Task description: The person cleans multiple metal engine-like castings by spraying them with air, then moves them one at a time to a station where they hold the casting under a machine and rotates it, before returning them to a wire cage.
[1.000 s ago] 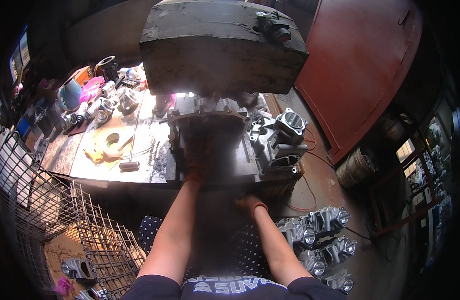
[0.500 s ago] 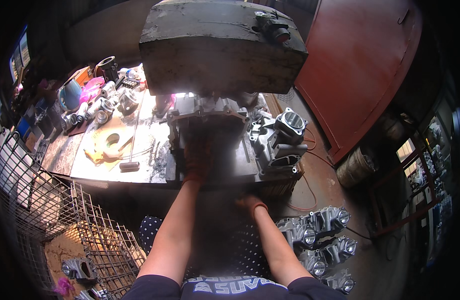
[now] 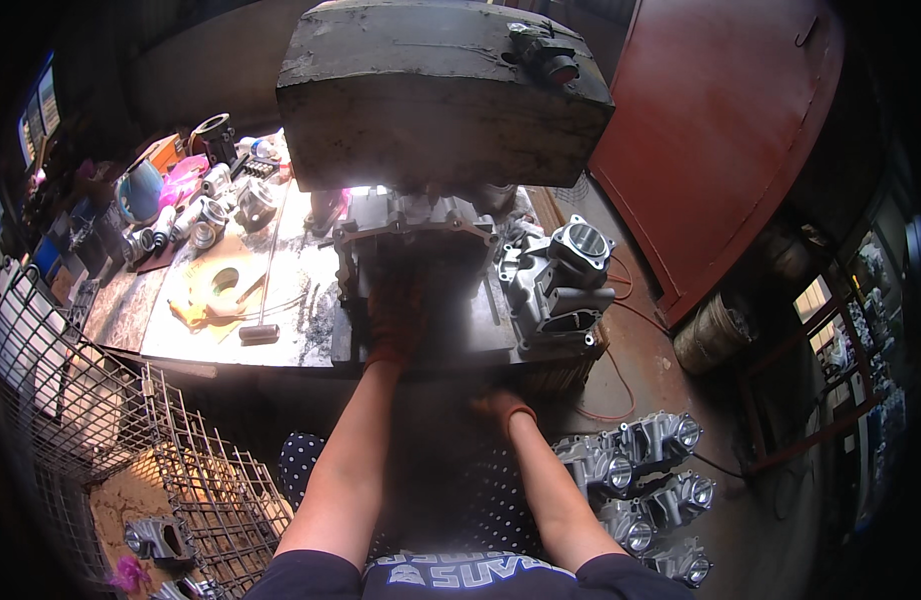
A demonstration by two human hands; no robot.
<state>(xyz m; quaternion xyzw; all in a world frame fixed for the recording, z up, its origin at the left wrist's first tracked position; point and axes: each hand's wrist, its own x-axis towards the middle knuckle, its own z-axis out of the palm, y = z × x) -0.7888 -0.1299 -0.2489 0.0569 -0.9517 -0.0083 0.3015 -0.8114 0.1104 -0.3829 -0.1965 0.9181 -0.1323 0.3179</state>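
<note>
My left hand (image 3: 393,325), in a dark orange glove, reaches onto the worktable at the open front of a large grey metal casting (image 3: 416,238). Shadow and a dark smear across the view swallow its fingers, so what it touches does not show clearly. The casting sits beneath a big dark box-shaped machine head (image 3: 446,130). Lower and to the right, my right hand (image 3: 503,408), also gloved, is just below the table's front edge. Its fingertips fade into the dark, and whatever they may grip is hidden. A second silver casting (image 3: 556,285) stands on the table right of the first.
Left on the table lie a hammer-like tool (image 3: 260,333), a yellowish ring-shaped piece (image 3: 221,285) and several small metal parts. A wire mesh basket (image 3: 171,470) stands at lower left. More castings (image 3: 636,450) are stacked at lower right. A red metal panel (image 3: 716,140) rises behind an orange cable (image 3: 636,390).
</note>
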